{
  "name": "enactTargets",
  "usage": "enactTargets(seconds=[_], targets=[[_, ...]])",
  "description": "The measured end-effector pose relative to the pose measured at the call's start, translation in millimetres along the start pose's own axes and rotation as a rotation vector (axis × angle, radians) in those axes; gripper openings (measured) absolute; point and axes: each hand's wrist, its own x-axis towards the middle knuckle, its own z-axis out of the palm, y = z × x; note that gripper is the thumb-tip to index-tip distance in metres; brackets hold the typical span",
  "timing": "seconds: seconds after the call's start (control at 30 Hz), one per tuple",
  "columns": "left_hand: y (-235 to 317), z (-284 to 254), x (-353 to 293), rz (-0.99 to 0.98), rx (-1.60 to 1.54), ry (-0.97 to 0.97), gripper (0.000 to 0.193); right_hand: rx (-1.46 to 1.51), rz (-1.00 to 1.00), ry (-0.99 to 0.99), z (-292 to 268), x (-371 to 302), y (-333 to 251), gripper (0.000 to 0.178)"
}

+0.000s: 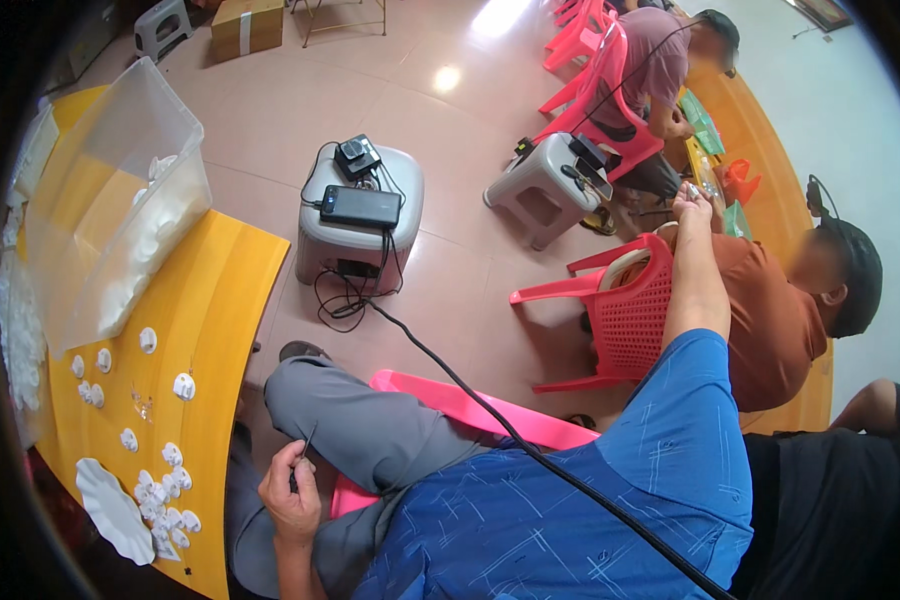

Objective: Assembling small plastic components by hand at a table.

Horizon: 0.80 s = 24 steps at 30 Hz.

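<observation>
Head view: lower left, the left hand clamps its fingers on a thin dark tool, perhaps for control; upper right, the outstretched right hand pinches a small pale piece.

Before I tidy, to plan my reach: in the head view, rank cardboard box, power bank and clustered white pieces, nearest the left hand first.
1. Clustered white pieces, yellow table.
2. Power bank, gray stool.
3. Cardboard box, floor beyond the stool.

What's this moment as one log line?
left hand: holding thin dark tool | right hand: outstretched, holding small pale object | yellow wooden table: small white round plastic-looking parts
</observation>
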Motion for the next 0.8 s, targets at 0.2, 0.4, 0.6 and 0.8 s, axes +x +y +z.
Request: enactTargets(seconds=[0.2,0.4,0.6,0.8], targets=[[1.1,4.2,-0.5,0.004,0.006,-0.009,0.022,0.012,0.133,-0.080,-3.9,17.4,-3.0,0.034],[16.1,6.9,6.9,-0.018,0.039,-0.009,0.022,-0.016,0.170,0.044,-19.0,35.2,28.9,0.022],[9.1,-1.4,-3.0,-0.011,0.076,0.026,0.024,-0.686,0.157,-0.951,-39.1,122.1,-4.8,0.023],[1.6,-2.4,-6.7,0.121,0.056,0.089,0.024,-0.884,0.045,-1.152,2.1,144.7,49.3,0.029]])
